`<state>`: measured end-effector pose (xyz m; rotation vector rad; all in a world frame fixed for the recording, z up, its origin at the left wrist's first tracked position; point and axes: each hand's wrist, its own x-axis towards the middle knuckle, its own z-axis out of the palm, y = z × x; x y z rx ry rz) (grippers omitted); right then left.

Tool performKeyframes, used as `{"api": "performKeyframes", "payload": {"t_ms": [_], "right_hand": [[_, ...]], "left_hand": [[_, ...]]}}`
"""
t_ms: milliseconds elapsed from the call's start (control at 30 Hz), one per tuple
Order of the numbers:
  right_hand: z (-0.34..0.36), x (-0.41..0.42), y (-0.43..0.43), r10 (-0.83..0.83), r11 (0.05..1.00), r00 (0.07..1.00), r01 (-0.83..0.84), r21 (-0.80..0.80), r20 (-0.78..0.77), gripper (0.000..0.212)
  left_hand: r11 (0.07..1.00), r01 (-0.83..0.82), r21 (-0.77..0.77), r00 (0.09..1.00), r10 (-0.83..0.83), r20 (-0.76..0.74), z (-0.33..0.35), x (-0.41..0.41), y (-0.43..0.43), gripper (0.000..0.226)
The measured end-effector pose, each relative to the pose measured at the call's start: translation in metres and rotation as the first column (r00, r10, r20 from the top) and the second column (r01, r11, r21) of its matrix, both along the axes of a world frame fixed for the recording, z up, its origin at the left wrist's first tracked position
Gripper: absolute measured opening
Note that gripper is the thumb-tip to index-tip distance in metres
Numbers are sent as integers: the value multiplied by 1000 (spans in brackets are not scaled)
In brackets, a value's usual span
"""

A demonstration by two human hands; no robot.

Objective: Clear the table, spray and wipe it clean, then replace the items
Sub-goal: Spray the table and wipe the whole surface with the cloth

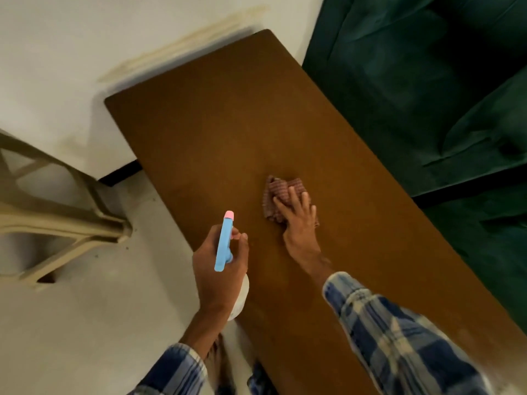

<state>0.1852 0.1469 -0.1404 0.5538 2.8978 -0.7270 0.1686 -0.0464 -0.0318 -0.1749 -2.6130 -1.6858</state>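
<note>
Chair (57, 212): a pale plastic chair stands on the floor (94, 323) at far left, well apart from the bench.
Left hand (219, 269): your fingers are clenched around the neck of the spray bottle (224, 243), with one finger near the trigger. It hangs over the bench's near left edge.
Spray bottle: the blue head with its pink nozzle tip points away from you, up the bench; the whitish body shows below your palm. It rests on nothing.
Bench (216, 124): the brown top is bare apart from the cloth, so clearing looks done and you seem to be wiping. No wet patches are clear enough to tell.
Cloth (278, 195): a reddish checked rag lies bunched on the middle of the bench.
Right hand (298, 218): your fingers are spread flat, pressing the cloth to the wood rather than gripping it.
Sofa (427, 95): dark green upholstery sits just beside the bench's far long edge.
Risk, spray: a squeeze now would likely wet your right hand, and spray angled right could reach the sofa.
Risk, cloth: held by pressure alone and bunched, it may slip out on a fast stroke or leave strips unwiped.
Risk, bottle: a loosened hold would drop it to the floor.
</note>
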Motion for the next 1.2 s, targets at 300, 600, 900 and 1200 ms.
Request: {"api": "performKeyframes", "payload": {"t_ms": [300,600,900,1200], "right_hand": [[15,91,-91,766,641,632,-765,-64,118,87],[4,20,-94,520,854,854,-520,12,12,81],[7,153,1,360,933,933,-360,32,6,99],[5,236,94,-481,875,876,482,-44,43,88]], "left_hand": [[993,-91,-71,994,87,-63,3,17,-91,19],[994,-95,-56,995,92,-47,-4,50,-98,17],[999,19,-34,1000,-20,-3,2,72,-32,19],[960,278,-44,949,-267,171,-7,109,79,19]]}}
